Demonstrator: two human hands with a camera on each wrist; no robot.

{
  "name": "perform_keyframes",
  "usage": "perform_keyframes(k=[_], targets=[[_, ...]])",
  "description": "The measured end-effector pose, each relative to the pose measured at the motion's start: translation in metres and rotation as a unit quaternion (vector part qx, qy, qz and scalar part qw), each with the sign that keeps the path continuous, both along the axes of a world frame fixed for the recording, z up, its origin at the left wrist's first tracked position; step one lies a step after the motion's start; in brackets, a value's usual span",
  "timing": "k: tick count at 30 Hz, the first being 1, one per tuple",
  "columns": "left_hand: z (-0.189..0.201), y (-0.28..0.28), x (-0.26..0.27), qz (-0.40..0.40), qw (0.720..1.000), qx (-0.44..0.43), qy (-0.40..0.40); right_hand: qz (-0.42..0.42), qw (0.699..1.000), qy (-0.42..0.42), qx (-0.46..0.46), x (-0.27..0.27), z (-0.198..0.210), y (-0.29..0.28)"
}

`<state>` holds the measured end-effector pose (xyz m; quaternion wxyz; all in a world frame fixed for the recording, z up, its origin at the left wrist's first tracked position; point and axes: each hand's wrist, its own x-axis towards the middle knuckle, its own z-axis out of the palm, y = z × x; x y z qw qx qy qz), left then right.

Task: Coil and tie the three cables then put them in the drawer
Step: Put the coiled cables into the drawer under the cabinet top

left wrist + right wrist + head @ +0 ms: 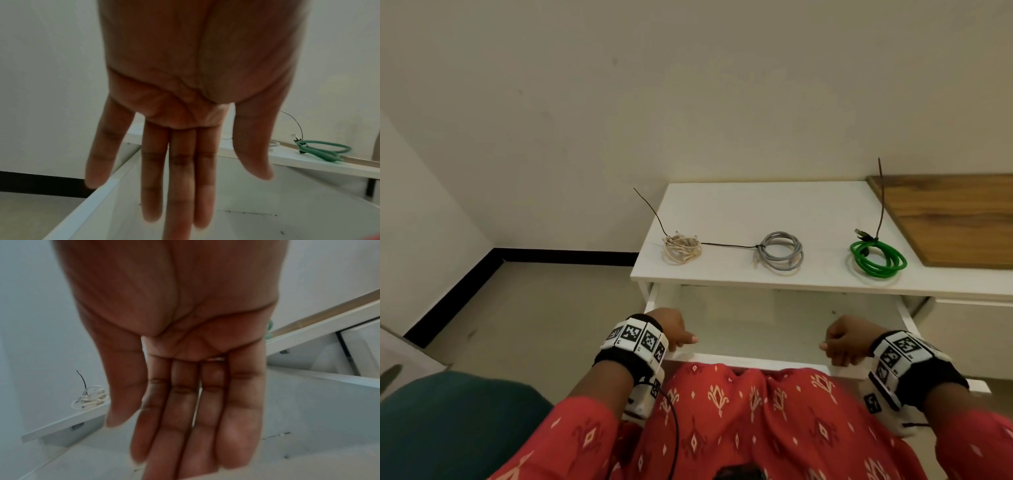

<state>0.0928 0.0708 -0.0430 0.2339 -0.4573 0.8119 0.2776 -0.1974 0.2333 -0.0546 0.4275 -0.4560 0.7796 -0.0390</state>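
Three coiled cables lie in a row on the white table [739,212], each bound with a dark tie: a white cable [682,249] at the left, a grey cable [780,253] in the middle and a green cable [876,258] at the right. Below the tabletop the drawer [750,360] is pulled out, with nothing inside. My left hand [671,329] and right hand [842,339] are at its front edge and hold nothing. In the wrist views my left hand [179,162] and right hand [191,402] show straight fingers above the drawer floor [287,203]. The green cable [322,149] and white cable [90,398] show behind them.
A wooden board [955,219] lies on the table's right end, close to the green coil. A second, closed drawer front [969,318] sits to the right of the open one. The wall stands right behind the table. A teal seat [448,428] is at my lower left.
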Motion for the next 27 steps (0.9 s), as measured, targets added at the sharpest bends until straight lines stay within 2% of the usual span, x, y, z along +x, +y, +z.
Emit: perform_keyframes(k=[7, 8, 10, 13, 15, 18, 22, 27], targets=[[0.009, -0.016, -0.002, 0.028, 0.997, 0.067, 0.034, -0.002, 1.0, -0.009, 0.009, 0.002, 0.004, -0.007], [0.012, -0.022, -0.002, 0.037, 0.997, 0.051, 0.05, -0.007, 1.0, -0.004, -0.001, 0.001, 0.009, -0.013], [0.021, -0.04, -0.005, 0.068, 0.992, -0.039, 0.101, -0.03, 0.998, 0.02, -0.047, -0.004, 0.021, -0.032], [0.032, -0.069, -0.012, 0.13, 0.963, -0.168, 0.166, -0.079, 0.986, 0.049, -0.137, -0.015, 0.038, -0.066], [0.036, -0.087, -0.02, 0.167, 0.951, -0.2, 0.164, -0.115, 0.976, 0.057, -0.179, -0.023, 0.048, -0.09], [0.033, -0.114, -0.03, 0.201, 0.949, -0.208, 0.128, -0.163, 0.959, 0.096, -0.211, -0.035, 0.049, -0.125], [0.023, -0.143, -0.04, 0.258, 0.935, -0.205, 0.134, -0.176, 0.957, 0.139, -0.182, -0.046, 0.039, -0.162], [0.005, -0.172, -0.056, 0.273, 0.935, -0.174, 0.143, -0.155, 0.964, 0.178, -0.119, -0.054, 0.024, -0.188]])
